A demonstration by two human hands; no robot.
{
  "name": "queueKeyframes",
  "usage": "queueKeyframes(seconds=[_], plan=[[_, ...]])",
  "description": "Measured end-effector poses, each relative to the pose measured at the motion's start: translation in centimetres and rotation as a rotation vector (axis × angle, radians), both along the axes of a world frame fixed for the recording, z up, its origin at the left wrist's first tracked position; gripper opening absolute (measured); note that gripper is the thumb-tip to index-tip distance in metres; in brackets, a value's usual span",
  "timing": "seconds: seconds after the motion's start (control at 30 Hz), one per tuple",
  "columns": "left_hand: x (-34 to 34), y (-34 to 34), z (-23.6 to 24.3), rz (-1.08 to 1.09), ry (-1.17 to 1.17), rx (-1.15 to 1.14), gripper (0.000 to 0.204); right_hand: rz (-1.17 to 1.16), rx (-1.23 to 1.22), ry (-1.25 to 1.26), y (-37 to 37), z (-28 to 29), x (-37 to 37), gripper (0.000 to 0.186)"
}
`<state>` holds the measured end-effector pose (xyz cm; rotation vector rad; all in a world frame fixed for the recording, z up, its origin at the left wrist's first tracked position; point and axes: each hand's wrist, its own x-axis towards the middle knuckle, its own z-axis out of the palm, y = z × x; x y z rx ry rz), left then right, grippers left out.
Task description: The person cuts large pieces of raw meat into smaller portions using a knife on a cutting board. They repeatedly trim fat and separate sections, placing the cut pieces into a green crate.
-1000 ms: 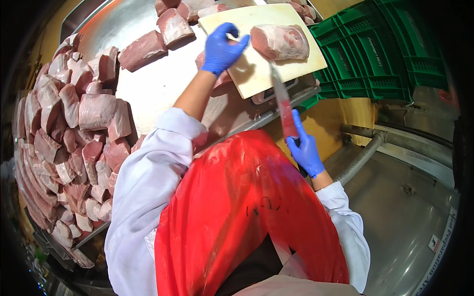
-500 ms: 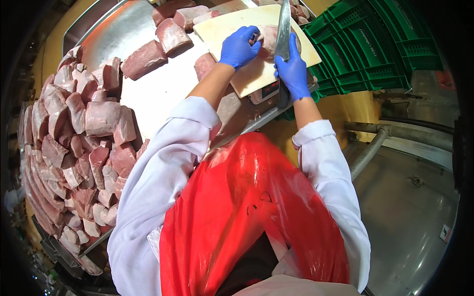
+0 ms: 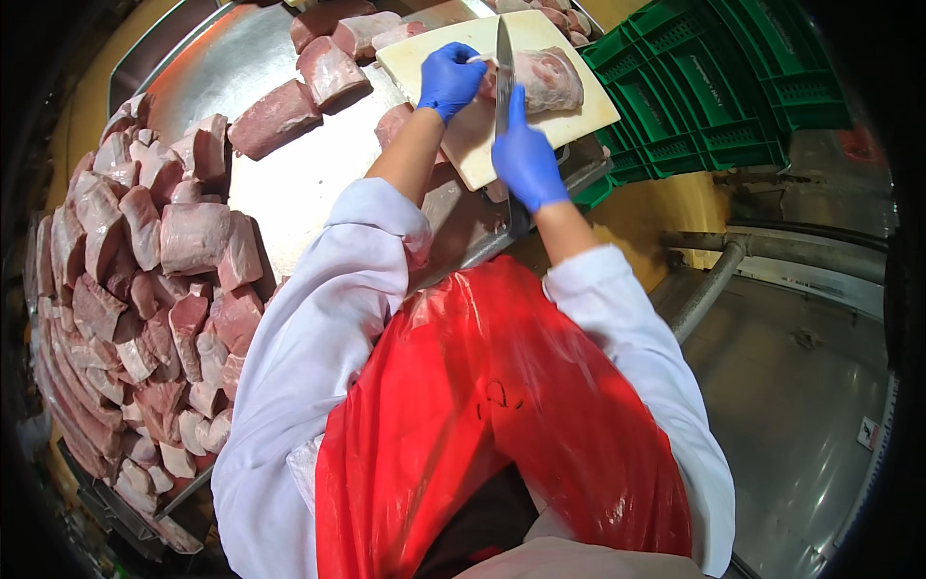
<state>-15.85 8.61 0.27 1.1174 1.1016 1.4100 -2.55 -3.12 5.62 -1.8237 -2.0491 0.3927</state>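
Observation:
A piece of raw meat (image 3: 552,79) with a pale fatty surface lies on the white cutting board (image 3: 463,145). My right hand (image 3: 529,162), in a blue glove, is wrapped round the handle of a long knife (image 3: 503,58), its index finger stretched along the blade. The blade stands across the left end of the meat, pointing away from me. My left hand (image 3: 450,83), also in a blue glove, is closed in a pinch on a pale flap at the meat's left end, left of the blade.
A large heap of cut meat pieces (image 3: 198,236) fills the left side of the metal table (image 3: 289,188). Several more chunks (image 3: 330,72) lie left of the board. Stacked green crates (image 3: 709,92) stand at the right, above a metal rail (image 3: 709,289).
My right hand has moved left with the knife, bringing the blade from over the meat's middle to its left end. My left hand has shifted slightly left, and more of the meat shows.

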Motion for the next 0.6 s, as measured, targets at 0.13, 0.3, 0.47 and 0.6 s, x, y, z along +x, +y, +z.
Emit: queueKeyframes(seconds=[0.13, 0.3, 0.47, 0.6], plan=[[-2.8, 0.9, -0.1, 0.030, -0.094, -0.095, 0.012, 0.019, -0.214, -0.079, -6.8, 1.6, 0.7, 0.077], [-4.4, 1.2, -1.3, 0.042, -0.029, -0.028, 0.012, -0.030, -0.093, 0.076, -1.8, 5.8, -0.5, 0.077], [-2.8, 1.4, -2.0, -0.032, -0.002, 0.037, 0.012, -0.211, -0.196, 0.013, 14.8, 1.4, 0.0, 0.075], [-3.8, 1.4, -2.6, 0.038, 0.085, 0.060, 0.015, -0.014, -0.418, -0.283, 12.8, 3.6, -4.5, 0.066]])
